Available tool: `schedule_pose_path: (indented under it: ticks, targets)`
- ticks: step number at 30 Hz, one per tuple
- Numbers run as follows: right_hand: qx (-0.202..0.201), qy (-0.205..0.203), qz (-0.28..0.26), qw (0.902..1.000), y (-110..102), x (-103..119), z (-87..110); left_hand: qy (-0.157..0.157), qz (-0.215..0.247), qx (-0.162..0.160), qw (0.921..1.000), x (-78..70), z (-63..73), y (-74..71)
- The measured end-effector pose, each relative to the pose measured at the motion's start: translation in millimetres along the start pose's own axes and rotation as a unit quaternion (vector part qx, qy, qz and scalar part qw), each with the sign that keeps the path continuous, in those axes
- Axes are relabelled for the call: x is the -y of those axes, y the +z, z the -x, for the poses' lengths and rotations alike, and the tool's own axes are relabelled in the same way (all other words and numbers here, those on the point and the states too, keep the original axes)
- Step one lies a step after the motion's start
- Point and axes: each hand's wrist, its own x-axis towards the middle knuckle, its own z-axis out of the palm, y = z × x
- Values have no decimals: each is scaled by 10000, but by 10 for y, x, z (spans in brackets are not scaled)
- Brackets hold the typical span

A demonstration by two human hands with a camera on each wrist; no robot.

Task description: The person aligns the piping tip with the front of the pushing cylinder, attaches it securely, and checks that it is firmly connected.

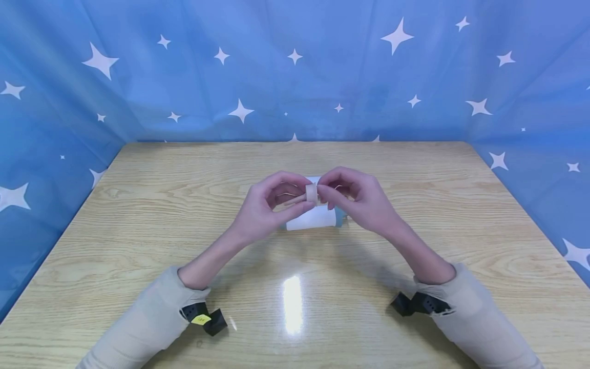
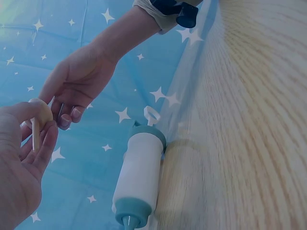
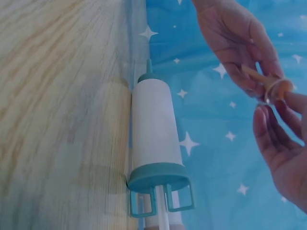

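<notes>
Between both hands is a small beige round piece with a thin stick-like stem [image 1: 311, 193], raised over the table. My left hand [image 1: 261, 210] pinches it between thumb and fingers, and the stem points back toward the palm. From the other side, the fingertips of my right hand [image 1: 361, 200] pinch its edge. The left wrist view shows the round face of the piece [image 2: 44, 113] between the two hands. Below them a large white syringe [image 1: 311, 219] with teal ends lies on its side. Its teal nozzle [image 3: 149, 67] and white plunger handle [image 2: 151, 115] show in the wrist views.
The wooden table [image 1: 138, 230] reaches back to a blue curtain [image 1: 267, 77] with white stars. Another white thing [image 1: 313, 180] lies behind the syringe, mostly hidden by the hands. Black wrist cameras [image 1: 214, 323] hang at both sleeves, near the front of the table.
</notes>
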Motion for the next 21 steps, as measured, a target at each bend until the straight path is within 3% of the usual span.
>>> schedule_pose_path:
  ticks: [8,21]
  targets:
    - [-204,632,253,9975,-144,-62,-17,-29,-25,-53,10000,-5,-8,-7]
    - [-252,873,1354,9866,-324,-375,-75,-21,-63,-69,10000,10,-7,-20]
